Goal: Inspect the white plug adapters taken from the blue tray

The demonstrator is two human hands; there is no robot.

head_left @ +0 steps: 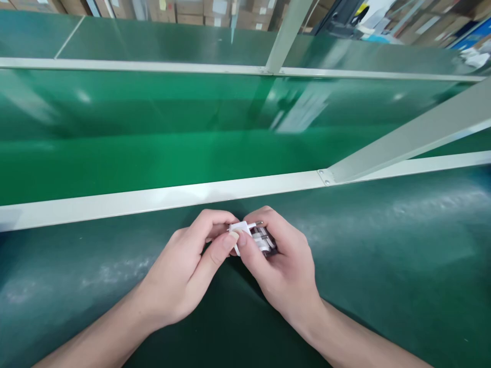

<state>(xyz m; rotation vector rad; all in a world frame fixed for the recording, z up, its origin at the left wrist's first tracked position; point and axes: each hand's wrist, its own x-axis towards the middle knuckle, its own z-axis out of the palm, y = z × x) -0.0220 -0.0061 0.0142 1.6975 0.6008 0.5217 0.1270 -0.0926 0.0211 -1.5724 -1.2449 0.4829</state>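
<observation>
Near the front edge of the dark green table, my left hand and my right hand meet around a small white plug adapter. Both thumbs press on its near face. A white pin with a metal tip sticks out of it toward the right. Against my right palm and fingers lie more white and shiny metal pieces, partly covered, whose kind I cannot make out. The fingers of both hands curl behind the adapter, and their tips are mostly hidden.
A white metal rail runs across just beyond my hands, with a slanted post rising from it at the right. Past it lies a shiny green belt, then another rail and worktop. Cardboard boxes stand behind.
</observation>
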